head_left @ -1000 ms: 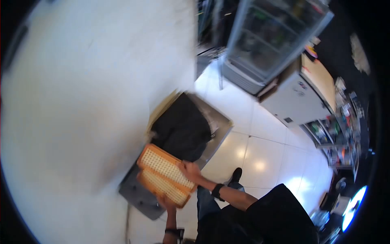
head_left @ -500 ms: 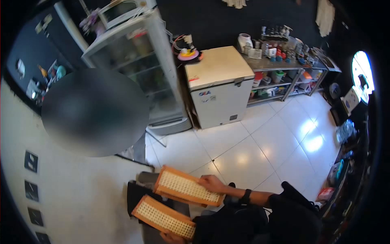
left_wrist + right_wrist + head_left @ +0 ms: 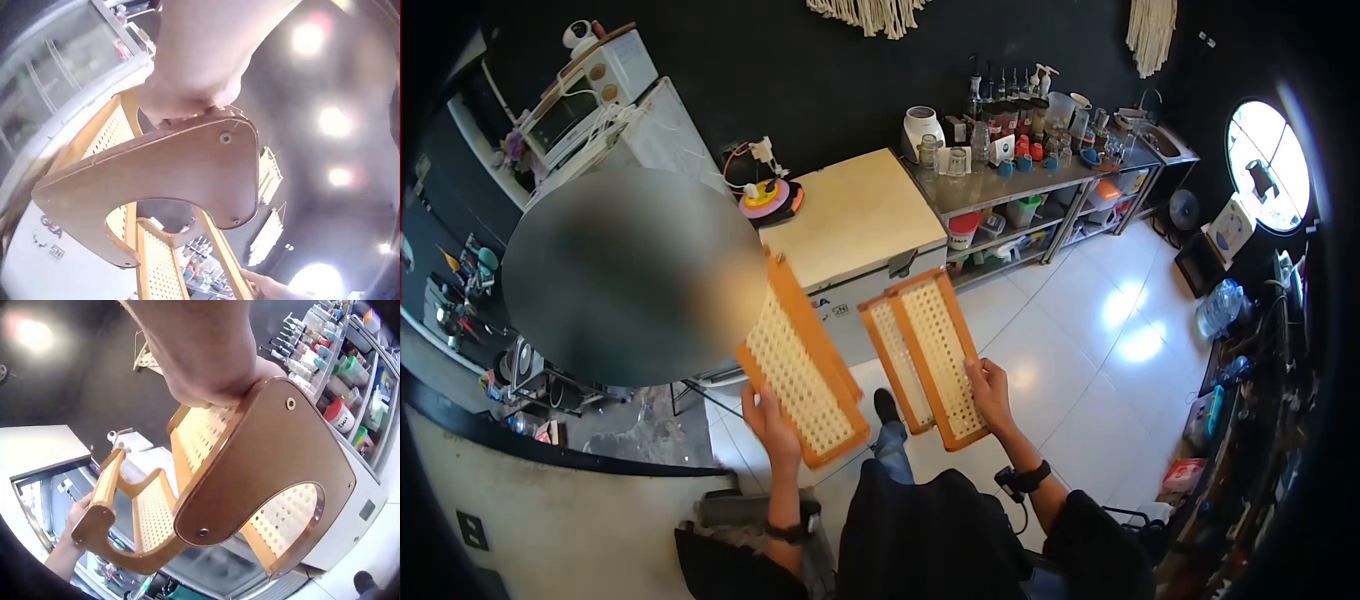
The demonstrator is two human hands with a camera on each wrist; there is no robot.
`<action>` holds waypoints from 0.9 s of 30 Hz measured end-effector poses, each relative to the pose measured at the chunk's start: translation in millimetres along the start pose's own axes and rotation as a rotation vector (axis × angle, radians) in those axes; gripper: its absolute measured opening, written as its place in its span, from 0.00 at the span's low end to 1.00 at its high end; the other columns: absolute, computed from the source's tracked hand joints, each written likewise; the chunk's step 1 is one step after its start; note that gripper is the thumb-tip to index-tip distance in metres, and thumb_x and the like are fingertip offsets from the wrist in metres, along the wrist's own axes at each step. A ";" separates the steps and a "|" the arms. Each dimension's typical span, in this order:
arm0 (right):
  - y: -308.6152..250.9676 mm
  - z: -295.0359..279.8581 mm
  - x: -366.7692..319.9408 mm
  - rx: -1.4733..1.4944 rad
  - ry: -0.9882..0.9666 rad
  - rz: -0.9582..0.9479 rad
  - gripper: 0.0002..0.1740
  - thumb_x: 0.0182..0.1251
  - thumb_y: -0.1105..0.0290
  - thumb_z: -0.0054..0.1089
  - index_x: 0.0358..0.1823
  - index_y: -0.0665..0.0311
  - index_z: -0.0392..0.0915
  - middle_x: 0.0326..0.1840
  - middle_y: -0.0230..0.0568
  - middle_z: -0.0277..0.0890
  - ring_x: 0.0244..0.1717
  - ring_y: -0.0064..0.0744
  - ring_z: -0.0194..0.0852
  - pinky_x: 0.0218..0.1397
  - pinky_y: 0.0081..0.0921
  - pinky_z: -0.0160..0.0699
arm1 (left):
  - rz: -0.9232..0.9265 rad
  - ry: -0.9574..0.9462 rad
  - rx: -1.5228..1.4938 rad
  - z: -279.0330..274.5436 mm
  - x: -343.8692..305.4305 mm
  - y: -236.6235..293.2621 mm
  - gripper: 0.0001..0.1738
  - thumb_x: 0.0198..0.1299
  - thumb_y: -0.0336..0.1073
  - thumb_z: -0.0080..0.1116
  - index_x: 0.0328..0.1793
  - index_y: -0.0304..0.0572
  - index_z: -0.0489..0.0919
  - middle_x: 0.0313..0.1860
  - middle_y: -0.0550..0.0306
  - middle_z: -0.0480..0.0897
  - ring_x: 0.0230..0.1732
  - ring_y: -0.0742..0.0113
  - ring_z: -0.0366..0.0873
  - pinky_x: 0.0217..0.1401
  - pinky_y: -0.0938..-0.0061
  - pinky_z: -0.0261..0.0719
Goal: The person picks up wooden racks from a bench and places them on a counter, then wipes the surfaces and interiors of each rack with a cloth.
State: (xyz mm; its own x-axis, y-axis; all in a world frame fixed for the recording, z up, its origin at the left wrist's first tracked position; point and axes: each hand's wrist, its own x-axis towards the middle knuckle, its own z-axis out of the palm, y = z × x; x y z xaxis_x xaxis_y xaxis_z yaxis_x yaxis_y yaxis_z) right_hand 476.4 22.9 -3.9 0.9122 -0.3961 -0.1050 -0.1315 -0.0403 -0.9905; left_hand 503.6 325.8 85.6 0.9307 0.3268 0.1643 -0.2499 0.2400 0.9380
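Left rack (image 3: 798, 385) and right rack (image 3: 940, 350), both with woven panels, are up in the air, apart from each other. The left hand (image 3: 772, 425) grips the left rack by its outer edge, fingers curled round it; the right hand (image 3: 990, 390) likewise holds the right rack. Beyond them stands a freezer (image 3: 855, 215), a disc (image 3: 766, 200) at its top's left edge.

Head view: from my head, forward-down, room-wide. Wrist views, two: close, facing woven frames (image 3: 162, 164). Head, left wrist: freezer (image 3: 852, 215) shared.
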 end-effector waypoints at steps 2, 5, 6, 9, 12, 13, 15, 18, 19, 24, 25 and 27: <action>-3.5 4.6 39.7 0.086 0.018 0.005 0.21 0.71 0.55 0.51 0.33 0.70 0.73 0.22 0.34 0.74 0.21 0.16 0.66 0.23 0.18 0.65 | -0.019 -0.122 0.008 32.3 70.5 -20.3 0.13 0.71 0.41 0.45 0.48 0.38 0.68 0.41 0.56 0.77 0.42 0.76 0.74 0.44 0.80 0.73; -42.5 22.8 102.5 0.197 0.115 0.023 0.21 0.71 0.56 0.50 0.36 0.71 0.72 0.24 0.37 0.75 0.23 0.16 0.67 0.24 0.18 0.66 | 0.009 -0.147 -0.048 88.9 176.0 -51.8 0.14 0.70 0.43 0.46 0.44 0.39 0.69 0.37 0.60 0.77 0.38 0.78 0.73 0.41 0.82 0.72; -47.8 24.5 120.7 0.168 0.116 0.005 0.20 0.72 0.56 0.49 0.37 0.72 0.71 0.25 0.38 0.76 0.24 0.16 0.69 0.25 0.18 0.66 | -0.015 -0.151 -0.056 104.0 202.3 -61.8 0.14 0.70 0.43 0.46 0.44 0.39 0.69 0.37 0.60 0.77 0.38 0.78 0.73 0.41 0.82 0.72; -73.9 29.7 181.6 0.140 0.111 -0.016 0.20 0.72 0.58 0.48 0.40 0.72 0.71 0.27 0.39 0.77 0.27 0.17 0.70 0.28 0.18 0.67 | -0.085 -0.280 0.041 139.7 290.6 -88.3 0.14 0.70 0.44 0.47 0.41 0.39 0.70 0.35 0.63 0.75 0.36 0.79 0.72 0.39 0.82 0.71; -86.5 40.8 249.1 0.131 0.087 -0.070 0.18 0.73 0.60 0.46 0.44 0.72 0.71 0.30 0.40 0.77 0.30 0.17 0.71 0.30 0.19 0.69 | -0.073 -0.269 0.111 176.6 338.4 -114.2 0.13 0.68 0.42 0.49 0.40 0.38 0.71 0.34 0.63 0.75 0.35 0.78 0.69 0.39 0.80 0.68; -93.1 42.7 272.1 0.064 0.040 -0.098 0.17 0.72 0.62 0.47 0.47 0.73 0.72 0.30 0.41 0.77 0.30 0.20 0.72 0.31 0.21 0.70 | -0.055 -0.247 0.188 185.4 353.8 -127.2 0.13 0.68 0.41 0.49 0.40 0.38 0.72 0.33 0.62 0.75 0.35 0.77 0.69 0.39 0.79 0.68; -78.5 53.1 332.0 0.009 -0.020 -0.099 0.17 0.70 0.63 0.49 0.47 0.72 0.72 0.30 0.46 0.77 0.30 0.27 0.75 0.34 0.26 0.72 | -0.008 -0.232 0.290 186.1 389.0 -157.9 0.12 0.67 0.40 0.48 0.39 0.37 0.73 0.33 0.61 0.76 0.35 0.76 0.70 0.40 0.78 0.69; -87.8 76.4 385.1 -0.113 0.039 -0.037 0.18 0.65 0.65 0.51 0.48 0.73 0.71 0.39 0.62 0.77 0.44 0.55 0.77 0.45 0.38 0.73 | -0.186 -0.205 0.152 217.3 410.1 -169.7 0.12 0.67 0.39 0.49 0.38 0.36 0.73 0.33 0.61 0.75 0.33 0.75 0.71 0.39 0.78 0.69; -74.4 83.9 408.6 -0.185 0.036 -0.100 0.19 0.64 0.64 0.51 0.48 0.73 0.71 0.42 0.64 0.76 0.48 0.59 0.74 0.49 0.39 0.71 | -0.190 -0.214 0.123 209.4 428.3 -197.6 0.12 0.67 0.39 0.49 0.37 0.37 0.72 0.32 0.62 0.74 0.33 0.75 0.72 0.40 0.77 0.70; -65.0 121.8 473.1 -0.238 0.034 0.029 0.20 0.64 0.64 0.53 0.49 0.74 0.72 0.40 0.59 0.77 0.43 0.47 0.77 0.45 0.36 0.72 | -0.127 -0.109 0.363 214.1 446.6 -225.3 0.15 0.66 0.39 0.50 0.45 0.30 0.74 0.40 0.53 0.79 0.40 0.67 0.77 0.44 0.73 0.73; -59.8 126.5 483.4 -0.257 0.008 -0.010 0.20 0.64 0.63 0.52 0.49 0.74 0.72 0.42 0.60 0.76 0.47 0.50 0.76 0.47 0.38 0.72 | -0.055 -0.168 0.305 203.8 457.3 -247.1 0.15 0.66 0.39 0.50 0.44 0.30 0.74 0.38 0.53 0.79 0.38 0.67 0.77 0.43 0.73 0.73; -51.3 137.4 501.7 -0.293 -0.015 -0.002 0.21 0.64 0.62 0.51 0.51 0.73 0.71 0.45 0.63 0.75 0.52 0.54 0.74 0.52 0.40 0.70 | -0.105 -0.182 0.337 199.5 460.9 -257.2 0.14 0.67 0.38 0.48 0.44 0.32 0.74 0.36 0.55 0.78 0.37 0.69 0.76 0.42 0.72 0.72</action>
State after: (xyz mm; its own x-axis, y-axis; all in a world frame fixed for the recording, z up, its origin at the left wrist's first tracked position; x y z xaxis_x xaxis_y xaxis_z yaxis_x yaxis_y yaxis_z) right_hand 994.1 -47.7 -18.0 0.9179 -0.3821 -0.1066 -0.2343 -0.3053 -0.9230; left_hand 1050.1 232.3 -19.1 0.9862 0.1417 0.0854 -0.0775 -0.0604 0.9952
